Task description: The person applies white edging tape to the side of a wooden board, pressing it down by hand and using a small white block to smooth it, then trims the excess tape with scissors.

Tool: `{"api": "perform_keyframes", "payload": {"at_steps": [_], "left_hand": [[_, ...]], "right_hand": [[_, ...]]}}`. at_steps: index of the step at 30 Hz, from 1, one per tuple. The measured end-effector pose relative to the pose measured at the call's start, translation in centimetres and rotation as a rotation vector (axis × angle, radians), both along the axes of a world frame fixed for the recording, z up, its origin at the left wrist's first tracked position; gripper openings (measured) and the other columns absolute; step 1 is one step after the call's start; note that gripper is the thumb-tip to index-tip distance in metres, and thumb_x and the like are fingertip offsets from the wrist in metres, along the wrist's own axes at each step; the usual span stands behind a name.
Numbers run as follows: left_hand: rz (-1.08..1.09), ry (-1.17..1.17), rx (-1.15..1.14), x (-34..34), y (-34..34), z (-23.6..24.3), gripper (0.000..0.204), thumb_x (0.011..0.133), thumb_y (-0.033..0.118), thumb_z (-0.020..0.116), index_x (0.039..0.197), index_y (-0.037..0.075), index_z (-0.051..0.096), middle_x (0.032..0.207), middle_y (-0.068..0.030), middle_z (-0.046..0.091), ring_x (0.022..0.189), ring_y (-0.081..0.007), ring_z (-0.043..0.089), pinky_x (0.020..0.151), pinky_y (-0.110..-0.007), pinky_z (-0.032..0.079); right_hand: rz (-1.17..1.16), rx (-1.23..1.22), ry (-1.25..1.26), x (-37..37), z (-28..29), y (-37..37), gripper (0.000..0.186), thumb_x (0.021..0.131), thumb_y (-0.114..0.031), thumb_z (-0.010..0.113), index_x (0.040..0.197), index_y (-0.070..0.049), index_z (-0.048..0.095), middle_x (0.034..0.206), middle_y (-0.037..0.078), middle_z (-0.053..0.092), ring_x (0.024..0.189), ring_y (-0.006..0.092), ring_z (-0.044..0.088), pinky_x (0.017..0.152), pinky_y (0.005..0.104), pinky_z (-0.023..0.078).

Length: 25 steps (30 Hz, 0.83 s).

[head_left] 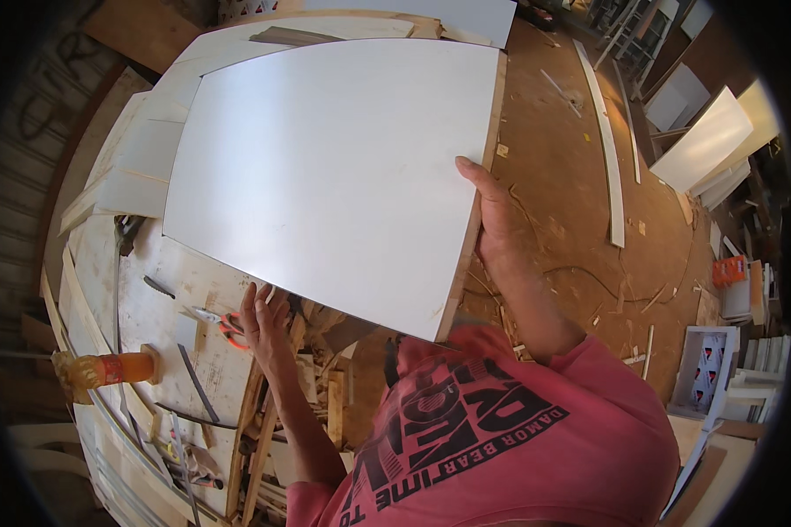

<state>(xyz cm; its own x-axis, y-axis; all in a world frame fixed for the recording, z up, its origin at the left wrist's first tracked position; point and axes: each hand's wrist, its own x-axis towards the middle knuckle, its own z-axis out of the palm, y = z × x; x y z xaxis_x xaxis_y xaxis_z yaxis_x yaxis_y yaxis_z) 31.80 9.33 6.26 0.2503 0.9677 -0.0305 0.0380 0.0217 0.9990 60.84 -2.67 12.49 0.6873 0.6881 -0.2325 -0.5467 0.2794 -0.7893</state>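
Observation:
A large white board [334,176] with a bare wood-coloured edge along its right side fills the middle of the view, tilted above the workbench. My right hand [494,215] grips that right edge, thumb lying on the white face and fingers out of sight beneath. At the board's near left edge is my left hand [266,321], its fingers stretched up and slightly apart. The fingertips are at the rim; whether they touch it I cannot tell. Just left of them, scissors with orange handles [231,329] lie on the bench.
The pale workbench [163,255] carries a bottle of amber liquid [110,371], dark strips [198,384] and further boards. Wood offcuts [336,400] lie below its near edge. On the brown floor [562,211] are scraps, a cable and a long white strip [602,140]. Panels [707,140] lean at right.

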Motion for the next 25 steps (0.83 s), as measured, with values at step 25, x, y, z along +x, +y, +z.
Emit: {"api": "perform_keyframes", "payload": {"at_steps": [25], "left_hand": [[-0.308, 0.108, -0.114, 8.8, 0.4, -4.2, 0.047, 0.098, 0.030, 0.047, 0.133, -0.002, 0.043, 0.118, -0.0181, 0.057, 0.104, -0.0246, 0.060, 0.089, -0.036, 0.049]], "right_hand": [[-0.815, -0.616, -0.363, 24.0, -8.4, -22.1, 0.057, 0.082, -0.016, 0.069, 0.126, 0.012, 0.046, 0.117, 0.014, 0.059, 0.103, 0.0274, 0.060, 0.088, 0.0330, 0.049]]}}
